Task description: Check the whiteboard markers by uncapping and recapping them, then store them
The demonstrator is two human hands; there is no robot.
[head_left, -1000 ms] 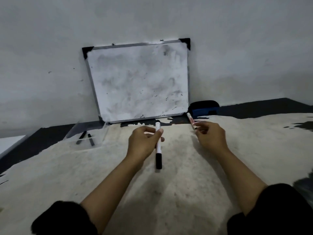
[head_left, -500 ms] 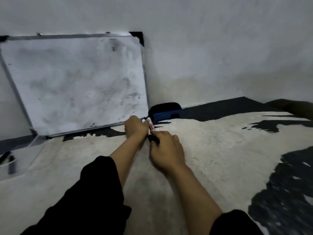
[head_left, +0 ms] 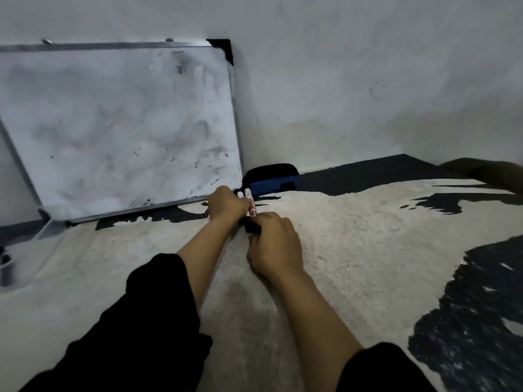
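Both hands meet at frame center. Left hand [head_left: 226,206] is fisted around two white markers [head_left: 250,203], barrels poking out toward 12 o'clock. Right hand [head_left: 273,244] is curled tight on their black cap end [head_left: 252,226]. Whiteboard [head_left: 119,128] leans at 10 o'clock, blue eraser [head_left: 273,179] just behind the hands.

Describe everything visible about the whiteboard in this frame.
The whiteboard is a white rectangular panel in a thin metallic grey frame, with a black plastic cap on its visible top right corner. Its surface is dirty with grey smudges and dark specks of leftover ink. It stands tilted back against the pale wall, its lower edge on the floor. Its left side runs out of view. The left hand sits just in front of its lower right corner; contact is unclear.
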